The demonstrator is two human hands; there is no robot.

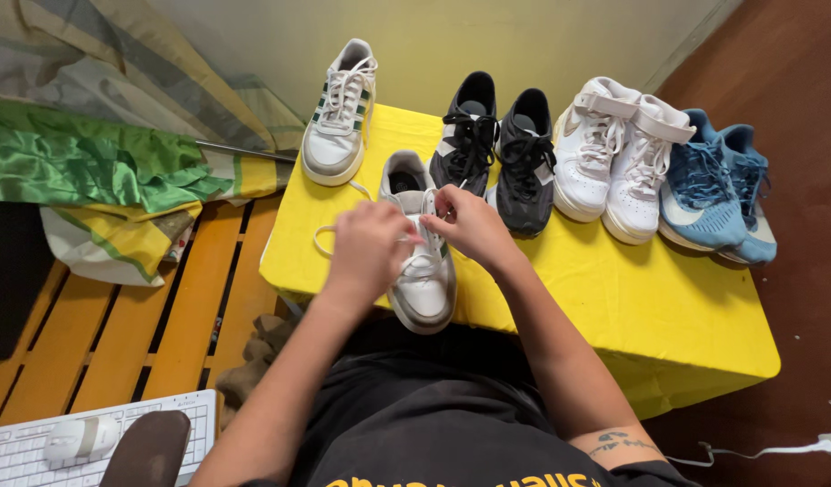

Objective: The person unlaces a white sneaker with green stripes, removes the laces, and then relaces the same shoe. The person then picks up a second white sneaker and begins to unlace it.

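White sneaker at near tabletop edge; left hand and right hand both pinching its white lace; keep even tension, pull crossings snug, sneaker steady.

You're at a yellow table: white shoe with white laces; its mate white, green-striped; black pair; white strapped pair; blue pair. Green-yellow striped cloth left.

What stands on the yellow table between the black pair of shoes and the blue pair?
In the head view, a white pair of high-top shoes stands between the black pair and the blue pair.
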